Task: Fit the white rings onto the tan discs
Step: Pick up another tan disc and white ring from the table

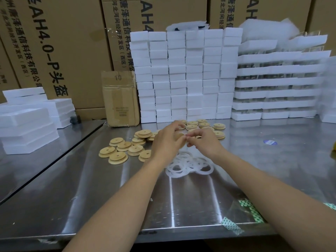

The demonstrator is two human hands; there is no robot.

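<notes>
both hands meet above the desk [109, 197]. the left hand [168, 140] curls round a tan disc [179, 137], held raised so its rim stays free. the right hand [204, 140] pinches at that rim, presumably seating a ring, though none shows there. loose white rings [189, 165] lie heaped just nearer than the hands, within easy reach; spare discs [120, 150] lie to the left.

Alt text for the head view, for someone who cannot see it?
Two bare hands meet over a steel table: the left hand holds a tan disc and the right hand pinches at its edge. Loose discs lie left and behind, white rings lie piled near the forearms, and foam blocks and cardboard boxes stand behind.
</notes>
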